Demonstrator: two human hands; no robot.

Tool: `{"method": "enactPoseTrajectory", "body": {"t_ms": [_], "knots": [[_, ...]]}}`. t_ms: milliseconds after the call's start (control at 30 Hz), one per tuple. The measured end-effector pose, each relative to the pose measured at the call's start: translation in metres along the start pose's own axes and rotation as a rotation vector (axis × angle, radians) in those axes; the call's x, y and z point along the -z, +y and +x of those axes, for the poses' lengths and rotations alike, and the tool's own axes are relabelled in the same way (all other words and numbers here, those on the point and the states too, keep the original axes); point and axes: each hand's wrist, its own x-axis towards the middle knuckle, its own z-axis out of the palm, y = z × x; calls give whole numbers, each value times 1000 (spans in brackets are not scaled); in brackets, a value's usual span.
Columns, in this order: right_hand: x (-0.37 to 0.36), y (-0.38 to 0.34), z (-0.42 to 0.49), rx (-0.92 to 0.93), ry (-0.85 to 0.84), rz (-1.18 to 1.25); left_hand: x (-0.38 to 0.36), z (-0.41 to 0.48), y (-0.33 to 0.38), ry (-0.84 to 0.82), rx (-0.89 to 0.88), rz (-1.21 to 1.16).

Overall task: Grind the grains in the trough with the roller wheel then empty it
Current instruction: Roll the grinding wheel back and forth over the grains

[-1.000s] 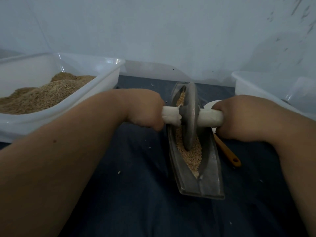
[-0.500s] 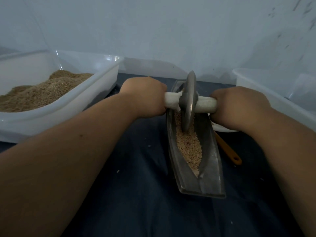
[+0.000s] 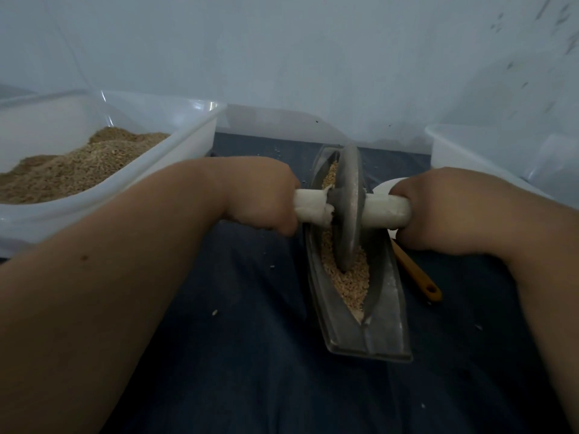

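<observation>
The roller wheel [image 3: 349, 214] is held upright in the trough [image 3: 385, 308] by its white axle [image 3: 310, 208]. The left hand [image 3: 263, 198] is clamped round one end and the right hand [image 3: 438, 208] round the other, so the hands are kept apart with the disc between them. The trough is set lengthwise on the dark cloth [image 3: 250, 355], its blunt end nearest the person. The grains [image 3: 347, 280] are seen lying along its channel, both beyond the wheel and in front of it.

Compared with half a second ago, the wheel has been drawn back from the far tip of the trough towards its middle. Its lower edge is now pressed into the grain bed again. One back-and-forth pass is thus judged to be in progress, and the grinding step is not yet finished. The kernels near the close end look mostly whole, though the dim light makes their fineness hard to judge. Emptying is therefore taken to be some way off.

A large clear tub [image 3: 194, 120] of brown meal [image 3: 78, 164] is placed to the left, and a second tub [image 3: 454, 145] to the right. An orange-handled tool [image 3: 416, 277] is laid just beside the trough, partly hidden by the right wrist. A few stray grains are scattered on the cloth, so some spill over the trough's sides is to be expected if the stroke is pushed hard.
</observation>
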Motion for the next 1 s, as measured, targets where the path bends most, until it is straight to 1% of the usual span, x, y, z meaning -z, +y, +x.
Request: {"method": "enactPoseTrajectory", "body": {"t_ms": [67, 100, 167, 233, 300, 400, 467, 533, 633, 700, 767, 800, 833, 900, 1000], "knots": [[-6, 5, 6, -29, 23, -11, -3, 3, 0, 76, 5, 67], [-10, 7, 10, -50, 55, -24, -5, 6, 0, 143, 22, 124], [-19, 11, 20, -94, 144, -46, -12, 14, 3, 343, 87, 249], [-26, 14, 28, -137, 232, -63, -17, 22, 6, 520, 150, 311], [-31, 15, 33, -165, 304, -76, -18, 29, 7, 600, 167, 311], [-34, 15, 36, -175, 368, -90, -19, 32, 5, 625, 172, 302], [-32, 14, 35, -169, 372, -113, -20, 30, 4, 598, 176, 286], [-26, 11, 30, -133, 327, -131, -16, 26, 3, 501, 162, 266], [-11, 8, 15, -41, 135, -111, -3, 14, 1, 208, 51, 200], [-1, 3, 3, -4, 2, -63, 3, 4, 2, 9, -4, 111], [5, 0, -4, 12, -31, -36, 6, -4, 3, -139, 10, -29], [7, -2, -5, 13, -27, -30, 7, -6, 3, -177, 22, -79], [8, -2, -5, 12, -21, -25, 7, -6, 3, -188, 26, -104], [6, -2, -2, 10, -5, -23, 6, -5, 3, -158, 21, -100], [-1, 3, 4, -26, 11, -10, 1, 0, 1, -4, -6, 31]]}}
